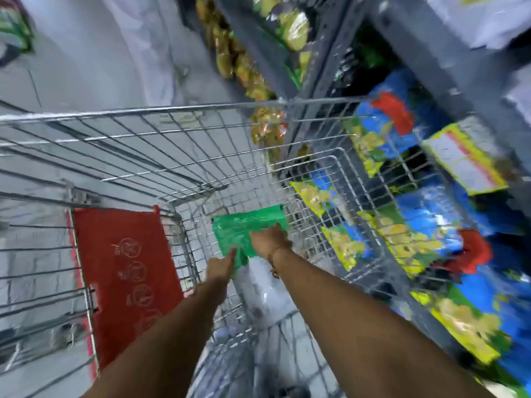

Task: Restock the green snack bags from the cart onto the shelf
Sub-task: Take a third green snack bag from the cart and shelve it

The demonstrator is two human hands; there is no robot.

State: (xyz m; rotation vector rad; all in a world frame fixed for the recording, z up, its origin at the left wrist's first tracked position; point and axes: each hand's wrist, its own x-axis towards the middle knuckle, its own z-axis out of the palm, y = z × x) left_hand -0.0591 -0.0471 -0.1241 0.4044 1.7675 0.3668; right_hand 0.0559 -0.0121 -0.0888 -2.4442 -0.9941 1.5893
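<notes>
Both hands reach down into the wire cart (178, 133) and grip the green snack bag (244, 228): the left hand (221, 267) pinches its near corner, the right hand (268, 239) closes on its near edge, the bag lying just beyond the fingers.

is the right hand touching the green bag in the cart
Touching. The head view shows the right hand lying on the green bag, fingers overlapping its surface with no gap.

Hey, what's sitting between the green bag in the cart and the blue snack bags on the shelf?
In the head view, only the cart's wire side wall separates the green snack bag, held by both hands, from the blue snack bags on the shelf.
</notes>
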